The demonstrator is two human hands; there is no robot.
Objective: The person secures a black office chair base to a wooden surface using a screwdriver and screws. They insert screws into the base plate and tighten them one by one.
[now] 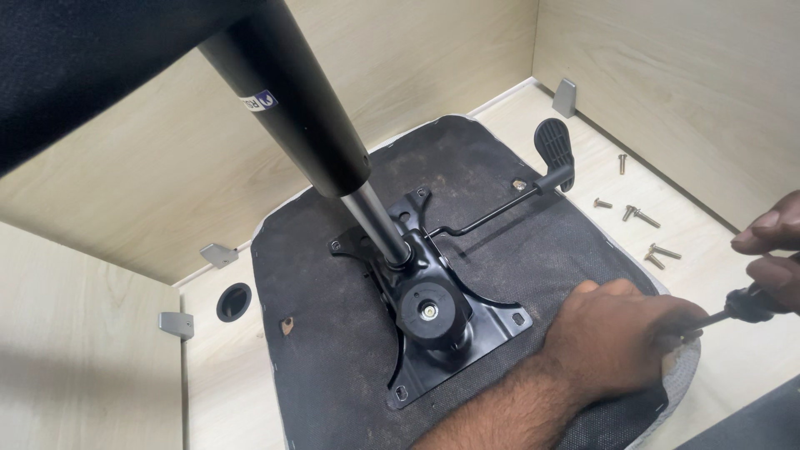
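Right hand (771, 258) grip closed on screwdriver (737, 307), tip under left hand (621, 333) on seat (333, 350).

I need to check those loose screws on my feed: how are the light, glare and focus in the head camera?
Head view: soft even light, faint shadows; slight glare on the shiny metal gas-lift rod; the black padded chair part at top left is close and blurred; the right hand at the frame edge is slightly soft; the loose silver screws on the pale wooden table are sharp.
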